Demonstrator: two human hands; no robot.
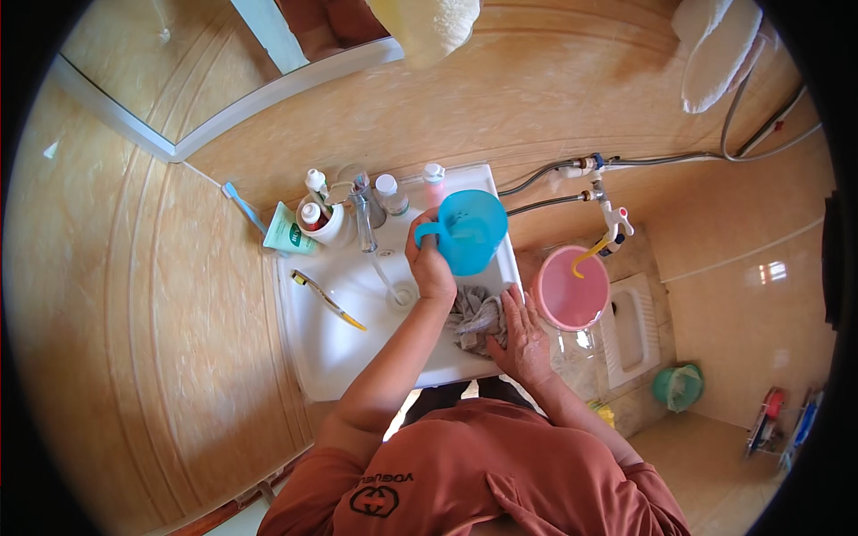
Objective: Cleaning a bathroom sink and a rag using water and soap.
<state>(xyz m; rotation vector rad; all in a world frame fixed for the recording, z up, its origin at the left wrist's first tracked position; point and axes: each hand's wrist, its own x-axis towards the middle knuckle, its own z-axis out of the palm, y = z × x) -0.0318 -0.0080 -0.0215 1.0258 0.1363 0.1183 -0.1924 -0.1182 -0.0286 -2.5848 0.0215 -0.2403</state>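
Note:
My left hand [432, 268] grips a translucent blue plastic cup [474, 228] by its handle, above the right part of a white washbasin [335, 362]. The cup is tilted, and I cannot tell whether it holds water. Flat at the basin's right edge lies my right hand [526, 342], its fingers extended beside a crumpled grey cloth [479, 318]. The thumb touches that cloth. A thin stream of water runs from the chrome tap [366, 231] towards the drain [402, 295]. On the basin's left side rests a toothbrush [328, 299] with a yellow handle end.
Along the basin's back ledge stand a green-and-white tube [289, 231], a white cup [335, 231] with tubes, a clear bottle [393, 195] and a pink bottle [434, 184]. A pink bucket [573, 295] sits right, below a wall tap [613, 218], near a squat toilet [633, 328].

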